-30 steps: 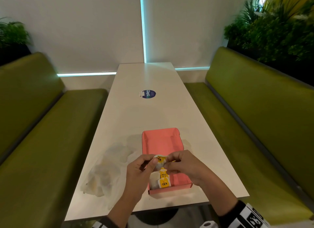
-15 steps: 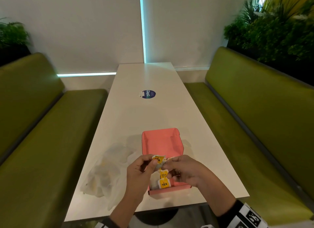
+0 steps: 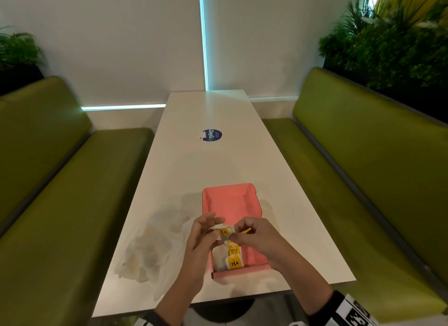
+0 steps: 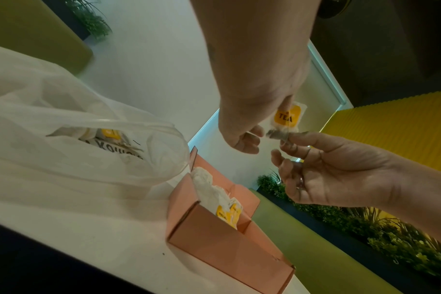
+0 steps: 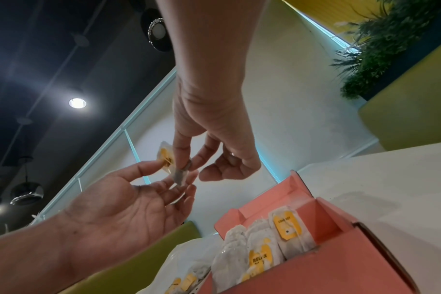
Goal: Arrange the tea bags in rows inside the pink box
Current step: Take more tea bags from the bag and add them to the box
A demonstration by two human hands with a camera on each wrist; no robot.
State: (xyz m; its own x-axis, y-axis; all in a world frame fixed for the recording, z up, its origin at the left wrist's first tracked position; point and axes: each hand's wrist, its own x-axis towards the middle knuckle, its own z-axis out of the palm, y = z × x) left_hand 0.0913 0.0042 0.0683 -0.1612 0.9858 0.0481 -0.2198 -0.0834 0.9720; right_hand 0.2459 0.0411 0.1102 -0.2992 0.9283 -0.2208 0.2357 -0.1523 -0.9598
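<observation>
White table [image 3: 218, 160]: pink box [image 3: 231, 202], plastic bag [image 3: 150, 248], round sticker [image 3: 212, 135].

We see a salmon-pink box [image 3: 231, 204] on a white bench [image 3: 208, 163]. The tea bags [image 3: 234, 257] inside it are white with yellow tags lettered in black. The clear, milky plastic bag [image 3: 150, 243] near the bench's left edge shows yellow tags through it. A dark blue round sticker [image 3: 212, 135] with white lettering lies farther along. The seats [image 3: 363, 160] are olive green, and the plants [image 3: 388, 41] dark green.
</observation>
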